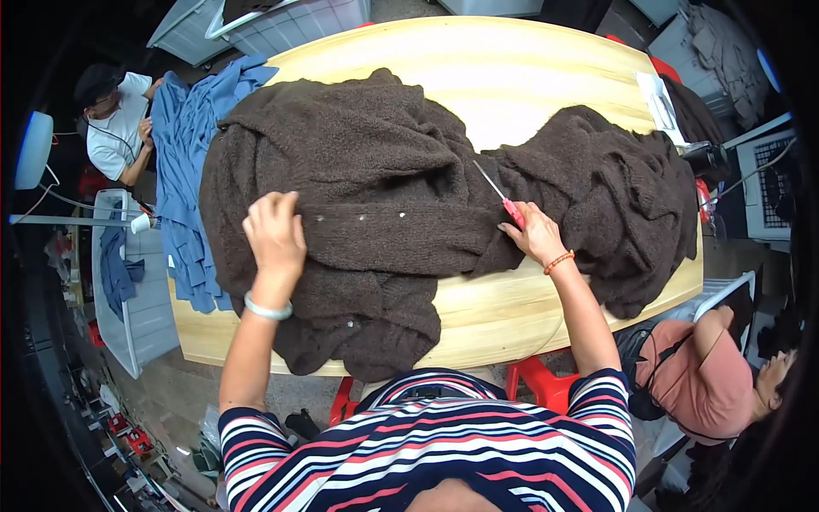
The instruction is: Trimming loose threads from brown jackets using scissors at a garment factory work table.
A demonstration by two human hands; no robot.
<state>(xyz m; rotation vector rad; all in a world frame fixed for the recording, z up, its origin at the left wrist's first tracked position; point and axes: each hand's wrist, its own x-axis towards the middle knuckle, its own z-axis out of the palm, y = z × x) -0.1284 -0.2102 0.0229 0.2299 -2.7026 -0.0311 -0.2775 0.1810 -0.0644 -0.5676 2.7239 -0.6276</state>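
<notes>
A large dark brown knit cardigan (pixel 341 145) lies heaped on the table, its ribbed button band (pixel 375 235) running crosswise with several small pale buttons. My left hand (pixel 275 235) rests on the knit at the left end of that band, fingers bent and somewhat apart. In my right hand (pixel 533 232) is a slim pointed tool with a red handle (pixel 514 212); its thin metal end points up and left over the cloth. Beneath that hand, the knit continues into a second brown knit heap (pixel 606 196) on the right. The exact kind of tool cannot be made out.
The pale wooden table (pixel 495 72) has curved edges. Blue garments (pixel 192 171) hang over its left end, near a person in white (pixel 119 124). Another person in a pink top (pixel 699 375) is at lower right. Plastic bins (pixel 145 290) and red stools (pixel 542 384) stand around.
</notes>
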